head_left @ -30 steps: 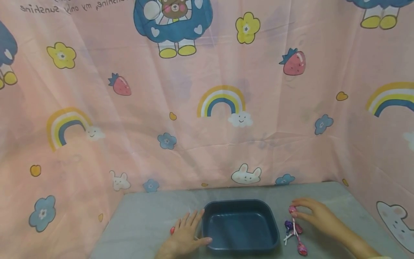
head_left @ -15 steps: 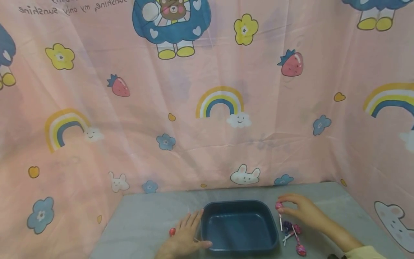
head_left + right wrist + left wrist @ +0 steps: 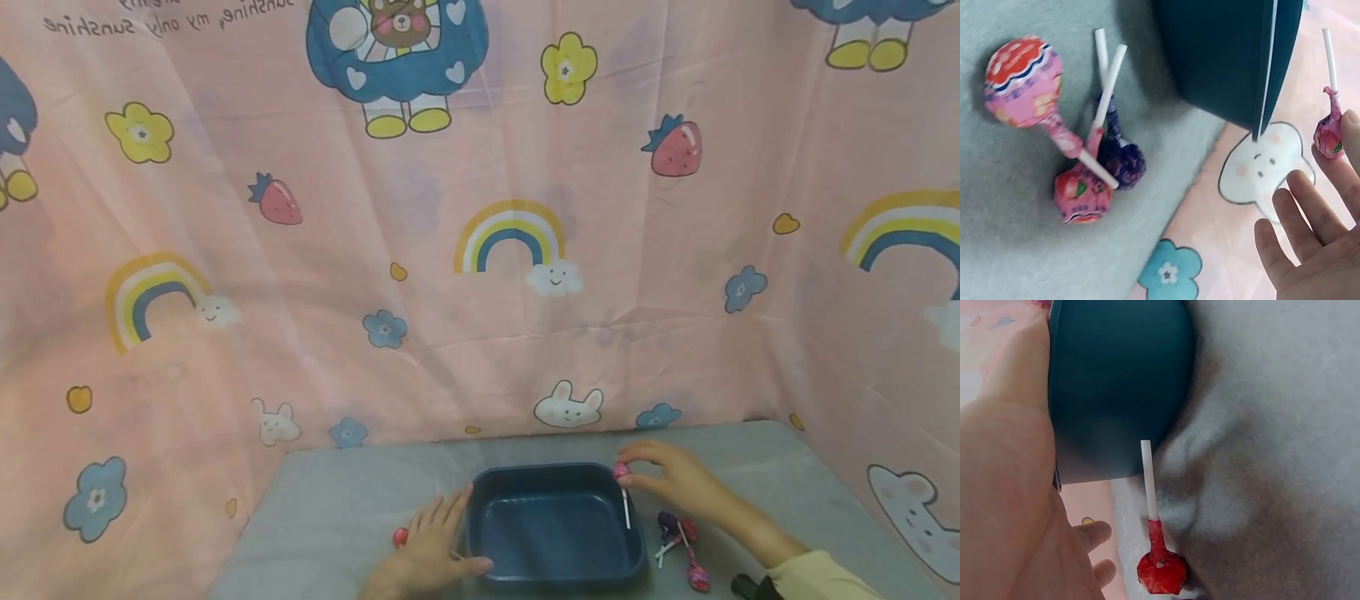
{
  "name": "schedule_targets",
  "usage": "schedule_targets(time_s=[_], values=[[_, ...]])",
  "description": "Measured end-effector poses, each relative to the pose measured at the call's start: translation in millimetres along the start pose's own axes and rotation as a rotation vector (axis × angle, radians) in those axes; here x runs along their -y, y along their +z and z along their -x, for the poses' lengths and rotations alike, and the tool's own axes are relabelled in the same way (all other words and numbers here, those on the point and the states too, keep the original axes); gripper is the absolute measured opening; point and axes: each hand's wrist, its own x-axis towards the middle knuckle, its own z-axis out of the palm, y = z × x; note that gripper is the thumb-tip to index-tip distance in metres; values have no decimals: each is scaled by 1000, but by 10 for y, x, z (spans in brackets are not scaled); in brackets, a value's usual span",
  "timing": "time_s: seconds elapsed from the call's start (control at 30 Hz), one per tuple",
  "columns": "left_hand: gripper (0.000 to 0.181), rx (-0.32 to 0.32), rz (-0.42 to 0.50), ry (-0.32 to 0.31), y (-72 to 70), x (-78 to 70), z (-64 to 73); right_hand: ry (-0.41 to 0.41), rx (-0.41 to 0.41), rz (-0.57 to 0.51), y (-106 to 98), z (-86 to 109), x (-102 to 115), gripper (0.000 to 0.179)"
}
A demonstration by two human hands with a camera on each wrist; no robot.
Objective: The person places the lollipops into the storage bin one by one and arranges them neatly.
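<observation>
A dark blue rectangular tub [image 3: 555, 575] stands on the table. My left hand [image 3: 431, 546] rests against its left side, fingers spread and straight, thumb over the near rim. Beside that hand lies a red-wrapped lollipop [image 3: 1163, 572], its white stick pointing to the tub. My right hand [image 3: 675, 479] pinches a pink lollipop [image 3: 1329, 134] by its wrapped head between thumb and index finger, the other fingers extended. In the head view this lollipop overlaps the tub's far right corner, its stick hanging downward.
Right of the tub, two pink lollipops [image 3: 1022, 81] and a purple lollipop [image 3: 1125, 162] lie in a crossed heap on the grey tabletop [image 3: 360, 483]. A pink patterned cloth [image 3: 420, 375] hangs behind the table. A dark band [image 3: 753, 587] sits at the right sleeve.
My right hand has carried the pink lollipop leftward from above the heap to the tub's right rim. The left hand stays at the tub's left side.
</observation>
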Motion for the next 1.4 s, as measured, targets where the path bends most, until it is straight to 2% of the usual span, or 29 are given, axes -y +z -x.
schedule_targets(time_s=[0.23, 0.47, 0.8, 1.07, 1.27, 1.4], values=[[99, -1, -6, 14, 11, 15, -11, -41, 6, -9, 42, -95, 96, 24], [99, 4, 4, 6, 14, 9, -21, -26, 35, -54, 97, -184, 175, 24], [100, 17, 28, -21, 8, -4, -8, -79, 82, -65, 249, -300, 238, 28], [100, 22, 34, -12, -12, -25, 3, -74, 102, -161, 303, -359, 371, 28], [100, 10, 26, -4, -8, -22, -1, -102, 108, -169, 410, -421, 443, 29], [100, -4, 23, 3, -4, -25, 7, -76, 146, -181, 494, -468, 481, 30]])
